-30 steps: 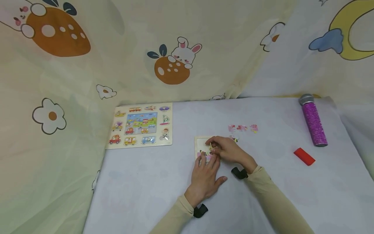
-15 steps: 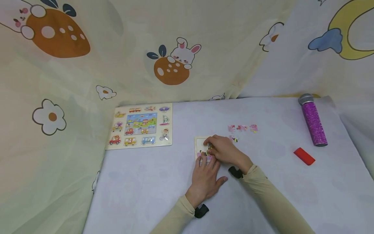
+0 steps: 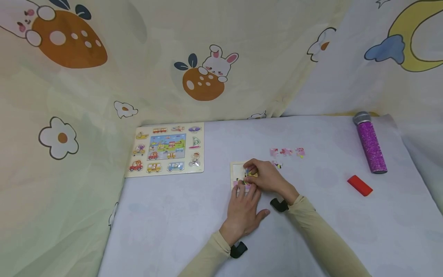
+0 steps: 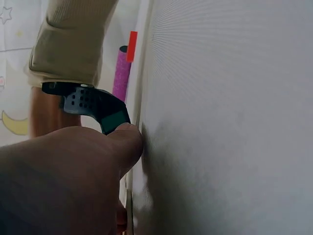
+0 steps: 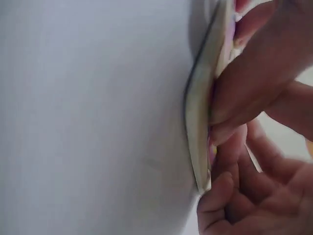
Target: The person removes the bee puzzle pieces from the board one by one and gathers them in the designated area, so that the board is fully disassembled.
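Note:
In the head view, a small jigsaw board [image 3: 237, 169] with a pale tray lies on the white table, pink pieces set along its near side. My left hand [image 3: 243, 213] lies over the near edge, fingers straight and fingertips resting on those pieces, thumb spread aside. At the board's upper right, my right hand [image 3: 268, 176] pinches a small yellow-and-black puzzle piece [image 3: 247, 173] between thumb and fingers, close over the tray. The right wrist view shows the board's edge [image 5: 198, 122] with fingers bent over it. In the left wrist view, the back of the left hand [image 4: 73, 166] fills the lower left.
Several loose pink puzzle pieces [image 3: 286, 151] lie beyond the right hand. A larger vehicle puzzle board [image 3: 199, 169] sits at the back left. To the right are a purple glittery microphone [image 3: 373, 148] and a red block [image 3: 360, 185]. A printed curtain [image 3: 152, 88] hangs behind the table.
The right hand has shifted slightly left and away over the board, and the piece in its fingers has turned, showing more yellow. The left hand has stayed nearly still.

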Demonstrator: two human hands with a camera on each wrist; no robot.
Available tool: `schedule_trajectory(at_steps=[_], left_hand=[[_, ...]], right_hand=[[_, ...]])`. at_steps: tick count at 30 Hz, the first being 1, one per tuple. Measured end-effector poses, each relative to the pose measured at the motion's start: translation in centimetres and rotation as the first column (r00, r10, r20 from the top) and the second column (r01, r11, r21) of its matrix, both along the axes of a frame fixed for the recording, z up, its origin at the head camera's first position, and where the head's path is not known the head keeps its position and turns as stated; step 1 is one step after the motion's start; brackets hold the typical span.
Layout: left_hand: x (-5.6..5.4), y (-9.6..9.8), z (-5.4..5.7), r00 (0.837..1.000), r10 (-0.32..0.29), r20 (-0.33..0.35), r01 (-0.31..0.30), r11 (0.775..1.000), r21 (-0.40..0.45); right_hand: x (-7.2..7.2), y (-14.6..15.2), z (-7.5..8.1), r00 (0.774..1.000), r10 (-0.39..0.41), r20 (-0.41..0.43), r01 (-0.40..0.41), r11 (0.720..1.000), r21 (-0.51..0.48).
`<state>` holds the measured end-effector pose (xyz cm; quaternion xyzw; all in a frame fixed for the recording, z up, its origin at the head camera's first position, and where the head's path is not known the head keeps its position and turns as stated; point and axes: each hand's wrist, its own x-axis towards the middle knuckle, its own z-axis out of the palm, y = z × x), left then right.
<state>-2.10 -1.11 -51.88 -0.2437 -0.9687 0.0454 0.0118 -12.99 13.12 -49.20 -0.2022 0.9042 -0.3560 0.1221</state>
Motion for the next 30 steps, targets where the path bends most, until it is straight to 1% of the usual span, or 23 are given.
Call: schedule_trajectory(at_steps=[3, 5, 7, 12, 14, 16, 19, 22, 25, 30], left_hand=[[0.0, 0.0, -0.1, 1.000, 0.001, 0.011, -0.001, 1.000, 0.002], [-0.1, 0.0, -0.2, 1.000, -0.002, 0.015, 0.002, 1.000, 0.007], [-0.1, 0.0, -0.3, 1.000, -0.004, 0.015, 0.004, 1.000, 0.009], [-0.1, 0.0, -0.3, 1.000, -0.006, 0.015, 0.006, 1.000, 0.002], [0.0, 0.0, -0.2, 1.000, -0.004, 0.021, 0.004, 1.000, -0.001], [0.0, -0.1, -0.1, 1.000, -0.002, 0.031, 0.002, 1.000, -0.005], [0.0, 0.0, 0.0, 0.999, 0.001, 0.043, -0.001, 1.000, -0.009], [0.0, 0.0, 0.0, 0.999, 0.004, 0.053, -0.003, 1.000, -0.007], [-0.1, 0.0, -0.1, 0.998, 0.007, 0.062, -0.006, 1.000, -0.002], [-0.1, 0.0, -0.2, 0.997, 0.011, 0.079, -0.010, 1.000, -0.001]], right_hand=[[-0.3, 0.2, -0.5, 0.997, -0.073, 0.028, 0.075, 0.995, -0.064], [-0.5, 0.3, -0.6, 0.996, -0.084, 0.027, 0.086, 0.993, -0.086], [-0.5, 0.3, -0.6, 0.997, -0.073, 0.020, 0.074, 0.994, -0.082], [-0.4, 0.3, -0.5, 1.000, -0.011, -0.025, 0.010, 0.999, -0.042], [-0.4, 0.2, -0.5, 0.999, 0.005, -0.042, -0.006, 0.999, -0.041], [-0.4, 0.2, -0.6, 0.999, 0.009, -0.045, -0.012, 0.998, -0.061], [-0.5, 0.3, -0.6, 1.000, -0.006, -0.010, 0.005, 0.996, -0.093], [-0.8, 0.3, -0.6, 0.998, -0.024, 0.054, 0.030, 0.992, -0.119], [-1.0, 0.4, -0.4, 0.995, -0.020, 0.102, 0.034, 0.990, -0.140], [-1.5, 1.3, -0.1, 0.991, -0.010, 0.132, 0.032, 0.986, -0.163]])
